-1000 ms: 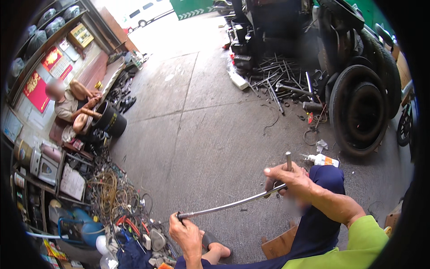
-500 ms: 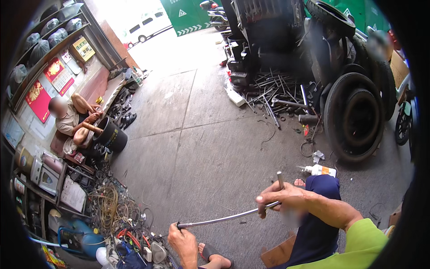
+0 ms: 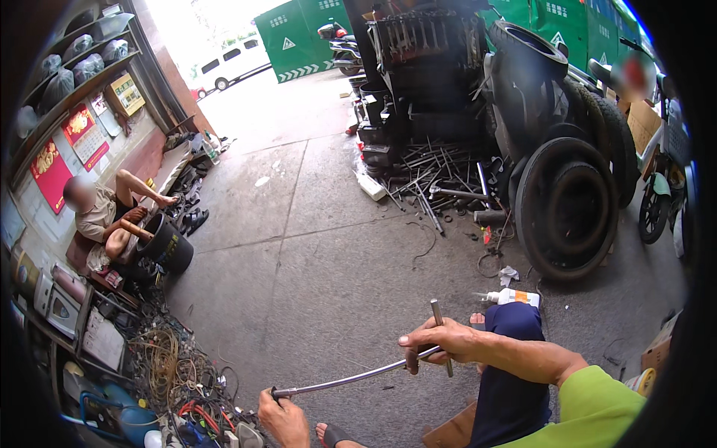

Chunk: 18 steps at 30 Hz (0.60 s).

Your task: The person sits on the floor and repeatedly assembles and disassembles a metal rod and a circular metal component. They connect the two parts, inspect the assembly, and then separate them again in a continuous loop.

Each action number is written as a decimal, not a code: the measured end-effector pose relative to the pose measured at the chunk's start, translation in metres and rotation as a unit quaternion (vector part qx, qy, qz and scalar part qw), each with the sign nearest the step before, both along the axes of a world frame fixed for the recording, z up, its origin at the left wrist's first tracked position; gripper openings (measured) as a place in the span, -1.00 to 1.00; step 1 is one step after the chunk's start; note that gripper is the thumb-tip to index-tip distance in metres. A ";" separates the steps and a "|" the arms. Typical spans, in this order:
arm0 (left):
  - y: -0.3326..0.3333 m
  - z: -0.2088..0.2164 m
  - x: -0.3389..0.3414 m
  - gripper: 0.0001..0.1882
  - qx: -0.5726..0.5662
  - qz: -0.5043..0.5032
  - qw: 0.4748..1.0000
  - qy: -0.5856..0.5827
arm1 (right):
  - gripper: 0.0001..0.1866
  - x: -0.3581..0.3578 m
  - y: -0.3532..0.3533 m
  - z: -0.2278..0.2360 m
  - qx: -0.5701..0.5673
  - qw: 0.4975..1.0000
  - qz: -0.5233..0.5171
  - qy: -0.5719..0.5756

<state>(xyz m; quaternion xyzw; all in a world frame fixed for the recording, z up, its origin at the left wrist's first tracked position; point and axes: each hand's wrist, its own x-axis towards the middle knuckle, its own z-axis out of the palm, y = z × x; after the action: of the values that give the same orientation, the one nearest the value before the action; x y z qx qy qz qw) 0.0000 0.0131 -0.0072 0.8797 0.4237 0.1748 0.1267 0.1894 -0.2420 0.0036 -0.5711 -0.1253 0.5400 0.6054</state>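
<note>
A long shiny metal T-handle wrench [image 3: 345, 380] stretches between my two hands, its shaft running low across the view. My left hand [image 3: 284, 420] is closed round its left end, where a short dark piece shows at the tip. At the other end my right hand [image 3: 457, 340] grips the shaft beside the crossbar [image 3: 437, 313], which sticks out above and below the fingers. Below the right forearm is my knee in dark blue trousers [image 3: 515, 358], with a white spray bottle [image 3: 517, 299] on the floor just beyond it.
Another person [image 3: 101, 213] sits at the left by a black bucket [image 3: 166, 245]. Tangled cables and hoses [image 3: 160, 351] heap along the left side. At the right stand tires [image 3: 569, 213] and a pile of metal rods [image 3: 441, 168]. A brown cardboard piece [image 3: 450, 424] lies near my leg.
The view has shifted, moving the scene left and slightly down. The crossbar now leans differently, and its lower end shows below my right hand. Both hands keep hold of the T-handle wrench.
</note>
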 end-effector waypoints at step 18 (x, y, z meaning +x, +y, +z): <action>-0.004 0.012 0.001 -0.79 -0.001 -0.001 1.000 0.016 | -0.48 0.000 0.003 -0.009 0.008 1.000 -0.004 -0.008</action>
<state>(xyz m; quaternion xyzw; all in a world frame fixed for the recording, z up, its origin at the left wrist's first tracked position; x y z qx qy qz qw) 0.0009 0.0094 0.0048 0.8826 0.4252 0.1605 0.1205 0.1893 -0.2387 -0.0056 -0.5709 -0.1321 0.5322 0.6111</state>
